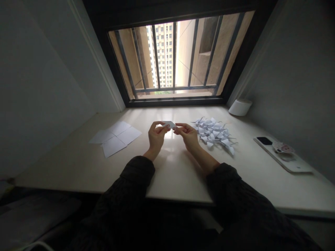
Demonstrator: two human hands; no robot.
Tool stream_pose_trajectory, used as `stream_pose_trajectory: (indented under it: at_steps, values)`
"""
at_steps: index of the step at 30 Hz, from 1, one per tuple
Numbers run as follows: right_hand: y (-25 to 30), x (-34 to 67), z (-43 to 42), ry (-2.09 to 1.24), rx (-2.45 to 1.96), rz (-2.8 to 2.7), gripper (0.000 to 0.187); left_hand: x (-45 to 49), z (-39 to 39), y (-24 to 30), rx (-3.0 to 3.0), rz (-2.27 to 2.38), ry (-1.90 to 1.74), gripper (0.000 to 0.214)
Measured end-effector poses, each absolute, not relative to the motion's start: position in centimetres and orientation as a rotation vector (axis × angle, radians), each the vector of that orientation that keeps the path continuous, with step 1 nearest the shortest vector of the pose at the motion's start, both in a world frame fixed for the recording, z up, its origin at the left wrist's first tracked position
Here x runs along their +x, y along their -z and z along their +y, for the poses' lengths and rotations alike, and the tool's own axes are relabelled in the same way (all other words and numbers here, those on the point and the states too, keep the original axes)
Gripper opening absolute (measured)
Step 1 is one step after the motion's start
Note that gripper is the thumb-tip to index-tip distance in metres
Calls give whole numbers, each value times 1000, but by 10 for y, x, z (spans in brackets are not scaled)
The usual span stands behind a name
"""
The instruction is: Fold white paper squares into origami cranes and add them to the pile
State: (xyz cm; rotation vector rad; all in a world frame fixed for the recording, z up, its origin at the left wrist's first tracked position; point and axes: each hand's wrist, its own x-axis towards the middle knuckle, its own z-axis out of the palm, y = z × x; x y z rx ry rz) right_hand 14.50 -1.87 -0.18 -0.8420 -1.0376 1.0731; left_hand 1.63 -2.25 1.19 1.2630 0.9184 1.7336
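Between my two hands is a small folded piece of white paper [169, 124], held up over the middle of the sill. My left hand [157, 134] pinches its left side with thumb and fingers. On the opposite side, my right hand [187, 133] grips the paper's right corner between thumb and fingertips. Part of the paper is hidden behind my fingers. Just right of my right hand lies a pile of folded white paper cranes [213, 131]. Several flat sheets of white paper [121, 136] rest on the left, apart from my left hand.
A white phone [290, 162] with a round decorated grip lies at the right. A white cylindrical object [240, 107] stands by the right wall. Behind the pale sill [78, 167] is a dark-framed window [178, 102] with bars outside. The sill's front edge runs beneath my forearms.
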Motion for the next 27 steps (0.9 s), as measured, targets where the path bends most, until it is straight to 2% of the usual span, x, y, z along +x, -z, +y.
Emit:
stream_pose_trajectory:
  at_steps: [12, 18, 27]
  values:
    - [2, 143, -21, -1117, -871, -1097, 59, 16, -20, -5, 1314, 927, -1754, 31]
    - [4, 139, -24, -1094, -848, -1049, 51, 21, -24, -4, 1348, 891, -1707, 32]
    - [4, 144, -21, -1173, -893, -1122, 48, 13, -17, -3, 1219, 975, -1727, 34]
